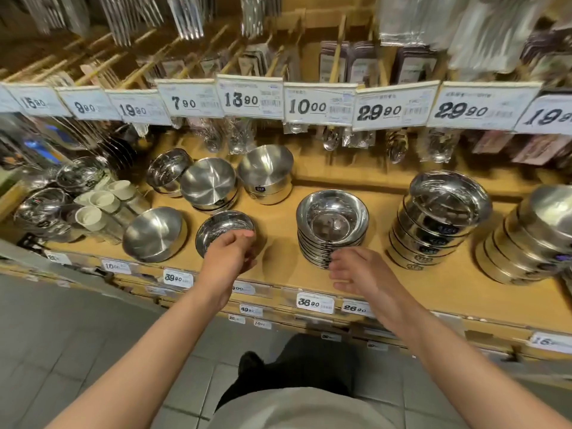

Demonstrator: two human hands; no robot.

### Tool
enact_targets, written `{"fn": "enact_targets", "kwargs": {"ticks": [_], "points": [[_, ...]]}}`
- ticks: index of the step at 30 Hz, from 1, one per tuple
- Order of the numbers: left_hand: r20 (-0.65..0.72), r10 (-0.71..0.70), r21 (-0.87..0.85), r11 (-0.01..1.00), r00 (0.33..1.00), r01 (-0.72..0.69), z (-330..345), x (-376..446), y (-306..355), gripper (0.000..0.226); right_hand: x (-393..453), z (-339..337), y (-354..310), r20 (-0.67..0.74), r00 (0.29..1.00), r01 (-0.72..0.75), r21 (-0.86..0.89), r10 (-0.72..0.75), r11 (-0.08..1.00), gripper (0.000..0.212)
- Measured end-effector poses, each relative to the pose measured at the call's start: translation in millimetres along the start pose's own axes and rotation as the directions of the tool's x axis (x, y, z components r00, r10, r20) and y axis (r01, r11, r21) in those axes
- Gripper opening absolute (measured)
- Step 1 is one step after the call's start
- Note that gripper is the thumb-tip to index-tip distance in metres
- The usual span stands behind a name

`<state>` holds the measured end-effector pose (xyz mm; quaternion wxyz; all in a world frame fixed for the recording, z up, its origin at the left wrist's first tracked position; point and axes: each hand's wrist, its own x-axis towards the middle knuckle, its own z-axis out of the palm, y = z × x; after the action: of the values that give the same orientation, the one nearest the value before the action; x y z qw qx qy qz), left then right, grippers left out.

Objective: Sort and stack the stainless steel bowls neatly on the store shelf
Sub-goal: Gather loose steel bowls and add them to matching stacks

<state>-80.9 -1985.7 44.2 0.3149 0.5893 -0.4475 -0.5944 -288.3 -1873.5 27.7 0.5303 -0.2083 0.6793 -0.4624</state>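
Item: single shallow bowl (224,232), steel, upright, mouth up, on the wooden shelf (278,274) near its front edge. Round, so no long axis to line up.

Position from the grip: bowl lay at 11 o'clock of the left hand (230,255), the fingertips (244,234) at its near rim at 5 o'clock. Whether they pinched the rim or merely touched it could not be told; the fingers were curled.

Likely destination, as a judgement: the stack of similar bowls (331,227), at 3 o'clock of the single bowl, apart from it.

Right hand (356,270): spread, fingers relaxed, holding nothing, just before the foot of that stack at 6 o'clock.

Nearer hand to the single bowl: left. Both forearms extended forward over the shelf's front edge.
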Motion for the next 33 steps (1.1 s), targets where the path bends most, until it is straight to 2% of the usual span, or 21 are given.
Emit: {"fn": "enact_targets", "kwargs": {"ticks": [8, 13, 18, 23, 29, 33], "points": [[-0.023, 0.044, -0.03, 0.999, 0.999, -0.045, -67.7, 22.0, 12.1, 0.013, 13.7, 70.8, -24.9, 0.093, 0.996, -0.003, -0.03, 0.006, 1.0, 0.015], [-0.009, 0.022, -0.07, 0.997, 1.0, -0.023, -119.0, 62.3, 13.3, 0.014, 43.3, 128.0, -30.0, 0.012, 0.998, -0.064, 0.023, 0.064, 0.998, 0.016], [-0.002, -0.024, -0.065, 0.998, 1.0, 0.023, -178.7, 111.6, 20.3, 0.014, 65.4, 184.7, -39.0, -0.016, 1.0, -0.014, 0.053, 0.014, 0.999, 0.021], [0.028, -0.056, 0.041, 0.998, 0.998, 0.055, -210.3, 158.1, 28.7, 0.013, 76.4, 221.7, -41.4, -0.132, 0.991, 0.016, 0.167, 0.006, 0.986, 0.018], [0.07, -0.069, 0.121, 0.991, 0.995, 0.06, -199.2, 199.0, 40.7, 0.009, 68.1, 214.0, -33.4, -0.234, 0.972, 0.01, 0.145, 0.025, 0.989, 0.019], [0.054, -0.045, 0.299, 0.954, 0.998, 0.027, -184.6, 230.5, 46.5, 0.014, 67.6, 210.6, -35.7, -0.27, 0.962, 0.006, 0.156, 0.036, 0.988, 0.017]]}}
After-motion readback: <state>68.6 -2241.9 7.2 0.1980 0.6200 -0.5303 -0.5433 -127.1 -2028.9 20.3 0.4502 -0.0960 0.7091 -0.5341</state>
